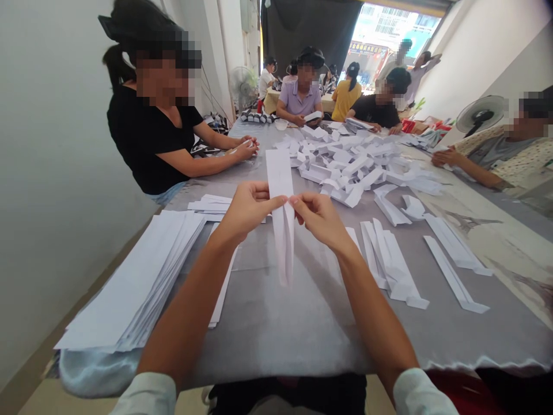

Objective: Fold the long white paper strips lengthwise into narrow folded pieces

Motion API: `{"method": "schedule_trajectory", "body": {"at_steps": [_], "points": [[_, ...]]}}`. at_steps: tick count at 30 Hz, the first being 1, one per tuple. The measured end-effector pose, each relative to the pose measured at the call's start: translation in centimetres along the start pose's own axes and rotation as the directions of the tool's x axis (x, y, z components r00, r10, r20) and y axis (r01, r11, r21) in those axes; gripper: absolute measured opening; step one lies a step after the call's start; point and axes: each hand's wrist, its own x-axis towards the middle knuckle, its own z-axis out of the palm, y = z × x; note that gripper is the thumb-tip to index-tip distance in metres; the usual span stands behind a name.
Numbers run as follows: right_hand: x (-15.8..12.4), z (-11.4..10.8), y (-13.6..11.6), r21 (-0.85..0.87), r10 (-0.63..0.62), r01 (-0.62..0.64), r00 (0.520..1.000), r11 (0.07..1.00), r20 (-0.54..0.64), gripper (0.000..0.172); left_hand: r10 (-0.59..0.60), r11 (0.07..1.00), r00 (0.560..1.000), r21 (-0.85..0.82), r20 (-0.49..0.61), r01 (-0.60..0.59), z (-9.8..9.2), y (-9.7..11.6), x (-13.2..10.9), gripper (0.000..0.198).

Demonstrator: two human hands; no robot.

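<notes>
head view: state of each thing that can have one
Paper strip: held, lower part creased lengthwise
Left hand: pinching the strip
Right hand: pinching the strip
Paper stack: flat, edges fanned
Folded papers: creased, lying at right
Paper heap: folded, jumbled
Right-side fan: running or not, unclear

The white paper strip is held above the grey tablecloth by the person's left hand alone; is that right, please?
Not alone: the head view shows the left hand and right hand both holding the white paper strip above the grey tablecloth.

Grey-covered table (319,328), stacked white sheets (125,271), heaped folded papers (352,164)
</notes>
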Motion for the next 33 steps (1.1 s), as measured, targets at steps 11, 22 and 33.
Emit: {"method": "schedule_trajectory", "body": {"at_steps": [11,22,33], "points": [[-0.1,0.4,-0.2,-0.022,-0.006,0.004,0.996,1.0,-0.088,0.054,-0.029,0.996,0.999,0.081,0.017,0.027,0.1,0.1,-0.2,0.037],[0.0,0.6,0.0,0.027,0.009,-0.005,0.986,1.0,-0.166,0.058,-0.035,0.996,0.997,0.084,0.067,0.029,0.7,0.4,-0.6,0.043],[-0.1,0.3,-0.2,-0.025,-0.008,0.004,0.991,1.0,-0.133,0.052,-0.044,0.995,0.998,0.093,0.047,0.039,0.8,1.1,-0.9,0.044]]}}
